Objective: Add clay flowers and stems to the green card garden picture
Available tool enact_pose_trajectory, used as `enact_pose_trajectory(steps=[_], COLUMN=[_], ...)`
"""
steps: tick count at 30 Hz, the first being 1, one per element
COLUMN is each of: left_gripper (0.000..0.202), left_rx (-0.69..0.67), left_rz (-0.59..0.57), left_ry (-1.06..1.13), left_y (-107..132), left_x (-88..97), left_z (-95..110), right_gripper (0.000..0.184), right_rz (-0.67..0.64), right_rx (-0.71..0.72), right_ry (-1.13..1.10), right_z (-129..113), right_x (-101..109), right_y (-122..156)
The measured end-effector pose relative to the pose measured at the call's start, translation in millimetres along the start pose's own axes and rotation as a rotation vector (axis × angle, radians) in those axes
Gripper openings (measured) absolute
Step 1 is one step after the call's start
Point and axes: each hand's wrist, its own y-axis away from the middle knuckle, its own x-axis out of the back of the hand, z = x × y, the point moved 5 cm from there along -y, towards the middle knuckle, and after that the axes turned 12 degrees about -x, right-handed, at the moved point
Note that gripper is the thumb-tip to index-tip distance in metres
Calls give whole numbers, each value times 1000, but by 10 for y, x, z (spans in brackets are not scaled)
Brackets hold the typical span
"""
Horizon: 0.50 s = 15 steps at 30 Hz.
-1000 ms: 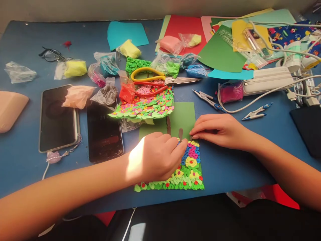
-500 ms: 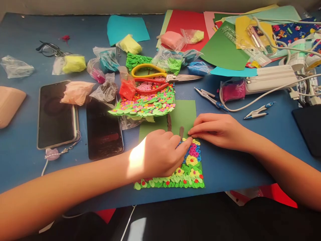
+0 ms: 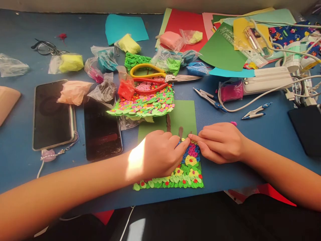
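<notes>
A green card [image 3: 184, 113] lies before me, its lower part covered with small clay flowers and leaves. Brown clay strips [image 3: 181, 133] stand up above the flowers. My left hand [image 3: 160, 154] rests over the card, most fingers curled and its forefinger reaching right; its palm side is hidden. My right hand [image 3: 220, 142] is at the card's right edge, forefinger stretched out and thumb apart below. Both forefinger tips meet beside a small brown clay piece [image 3: 191, 133]. Nothing shows held in the right hand.
Scissors [image 3: 167, 78] lie on a second clay-covered card [image 3: 147, 102] beyond the first. Two phones [image 3: 54, 117] are at left, among bagged clay [image 3: 72, 63]. Compasses [image 3: 209, 98], a white power bank [image 3: 269, 80], cables and coloured paper [image 3: 187, 26] lie at right and behind.
My right hand has gone from a pinch at the card's edge to a stretched forefinger touching the card. A small brown piece now shows there. My left hand has hardly moved.
</notes>
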Motion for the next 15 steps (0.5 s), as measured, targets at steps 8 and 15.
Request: enact_pose_trajectory(steps=[8, 15], left_gripper=[28, 27], left_rx=[32, 16], left_rz=[91, 159], left_ry=[-7, 5], left_y=[21, 22], left_x=[-39, -22], left_z=[-9, -61], right_gripper=[11, 21], right_rz=[-23, -20], right_rx=[15, 9], right_ry=[-5, -18], right_z=[23, 29], right_x=[-23, -37], right_y=[2, -15])
